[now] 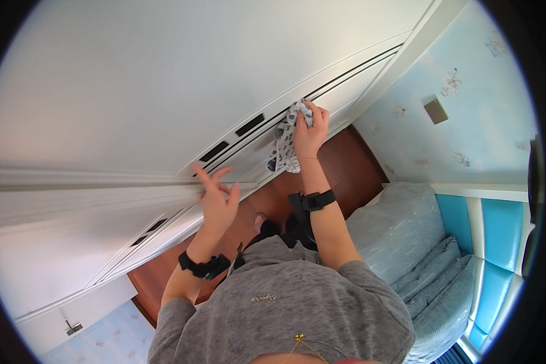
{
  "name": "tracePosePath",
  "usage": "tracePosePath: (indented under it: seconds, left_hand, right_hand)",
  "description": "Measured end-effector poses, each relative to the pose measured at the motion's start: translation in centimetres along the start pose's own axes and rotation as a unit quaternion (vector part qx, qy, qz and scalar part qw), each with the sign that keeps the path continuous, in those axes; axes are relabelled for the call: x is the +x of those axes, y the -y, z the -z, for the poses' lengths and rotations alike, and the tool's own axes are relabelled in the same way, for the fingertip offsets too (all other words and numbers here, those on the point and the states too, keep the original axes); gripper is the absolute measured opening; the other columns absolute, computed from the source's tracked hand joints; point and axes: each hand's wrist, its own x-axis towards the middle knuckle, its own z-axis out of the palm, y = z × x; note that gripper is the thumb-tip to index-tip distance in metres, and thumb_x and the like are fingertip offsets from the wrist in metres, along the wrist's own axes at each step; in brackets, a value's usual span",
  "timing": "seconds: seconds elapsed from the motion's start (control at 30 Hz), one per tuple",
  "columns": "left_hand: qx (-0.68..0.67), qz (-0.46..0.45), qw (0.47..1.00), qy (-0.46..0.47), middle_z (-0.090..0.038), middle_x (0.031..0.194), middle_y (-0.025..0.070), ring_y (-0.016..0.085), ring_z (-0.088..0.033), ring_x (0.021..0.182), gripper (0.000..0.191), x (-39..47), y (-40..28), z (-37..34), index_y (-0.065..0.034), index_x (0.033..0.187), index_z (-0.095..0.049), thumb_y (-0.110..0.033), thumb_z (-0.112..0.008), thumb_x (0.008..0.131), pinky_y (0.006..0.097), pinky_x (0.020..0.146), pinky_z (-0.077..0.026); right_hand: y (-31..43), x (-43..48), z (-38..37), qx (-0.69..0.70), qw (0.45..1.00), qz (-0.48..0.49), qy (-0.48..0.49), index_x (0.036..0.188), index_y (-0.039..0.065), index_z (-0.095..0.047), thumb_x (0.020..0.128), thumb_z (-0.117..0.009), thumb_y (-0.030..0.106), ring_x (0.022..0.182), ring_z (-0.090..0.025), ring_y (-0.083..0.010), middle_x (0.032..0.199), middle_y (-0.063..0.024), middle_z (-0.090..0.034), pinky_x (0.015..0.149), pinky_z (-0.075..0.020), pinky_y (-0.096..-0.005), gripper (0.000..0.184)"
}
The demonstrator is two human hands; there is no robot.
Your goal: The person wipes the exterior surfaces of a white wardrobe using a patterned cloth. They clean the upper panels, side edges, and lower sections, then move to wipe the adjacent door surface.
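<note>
My right hand (312,129) grips a bunched white cloth with dark spots (283,143), pressed against the front of a white wardrobe (173,91). Part of the cloth hangs below my fingers towards the floor. My left hand (219,200) is raised near the wardrobe's lower edge, fingers spread and holding nothing; its fingertips are blurred. Whether those fingertips touch the door cannot be told. Between the two hands, dark rectangular handles (250,124) sit along the door edges.
A bed with a grey cover (396,227) and folded grey bedding (437,282) stands at my right, before a turquoise padded headboard (503,230). Reddish-brown wood floor (346,164) runs beneath me. A switch plate (436,110) is on the blue patterned wall (473,113).
</note>
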Motion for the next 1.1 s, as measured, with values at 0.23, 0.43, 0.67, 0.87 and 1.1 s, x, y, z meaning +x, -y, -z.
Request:
tracePosePath:
  seconds: [0.23,0.43,0.67,0.87,1.1]
  left_hand:
    - [-0.044,-0.024,0.991,-0.123,-0.050,0.122,0.0172,0.012,-0.046,0.071,0.098,0.3,-0.1,-1.3,-0.0031,0.143,0.020,-0.001,-0.057,0.082,0.0232,0.068,-0.042]
    - [0.010,0.011,0.988,-0.156,-0.050,0.121,0.0161,0.012,-0.045,0.071,0.099,1.2,-0.7,-2.8,-0.0053,0.143,0.022,0.001,-0.056,0.082,0.0233,0.067,-0.041]
    - [0.084,0.049,0.983,-0.155,-0.058,0.107,0.0106,0.012,-0.046,0.069,0.098,1.2,-1.1,-2.4,-0.0021,0.142,0.022,-0.001,-0.056,0.083,0.0221,0.065,-0.042]
    - [0.116,0.071,0.982,-0.131,-0.062,0.094,0.0079,0.013,-0.050,0.066,0.097,1.0,-1.4,-2.0,-0.0009,0.140,0.026,-0.003,-0.055,0.086,0.0226,0.063,-0.043]
    - [0.134,0.051,0.979,-0.141,-0.062,0.090,0.0097,0.016,-0.055,0.072,0.094,1.1,-1.2,-2.3,-0.0016,0.139,0.028,0.002,-0.050,0.086,0.0250,0.070,-0.045]
  right_hand:
    - [-3.1,5.9,1.7,-0.006,1.000,-0.015,-0.002,0.100,0.019,-0.066,0.079,-0.067,0.013,0.080,-0.055,-0.0203,0.095,-0.0022,-0.050,0.068,-0.0455,-0.0317,0.022]
    - [-5.5,11.2,3.3,-0.026,0.999,-0.042,-0.015,0.102,0.019,-0.065,0.081,-0.065,0.015,0.080,-0.056,-0.0208,0.096,-0.0020,-0.051,0.069,-0.0455,-0.0324,0.021]
    - [-8.1,16.9,4.4,-0.043,0.993,-0.091,-0.061,0.106,0.018,-0.065,0.083,-0.064,0.017,0.082,-0.057,-0.0241,0.100,-0.0032,-0.054,0.073,-0.0456,-0.0358,0.023]
    - [-10.8,22.1,5.1,-0.087,0.982,-0.136,-0.097,0.110,0.017,-0.064,0.086,-0.060,0.024,0.092,-0.056,-0.0272,0.108,-0.0055,-0.055,0.079,-0.0452,-0.0388,0.025]
    - [-14.0,29.7,6.8,-0.112,0.970,-0.181,-0.115,0.118,0.012,-0.061,0.087,-0.057,0.030,0.102,-0.054,-0.0355,0.113,-0.0148,-0.055,0.086,-0.0443,-0.0427,0.036]
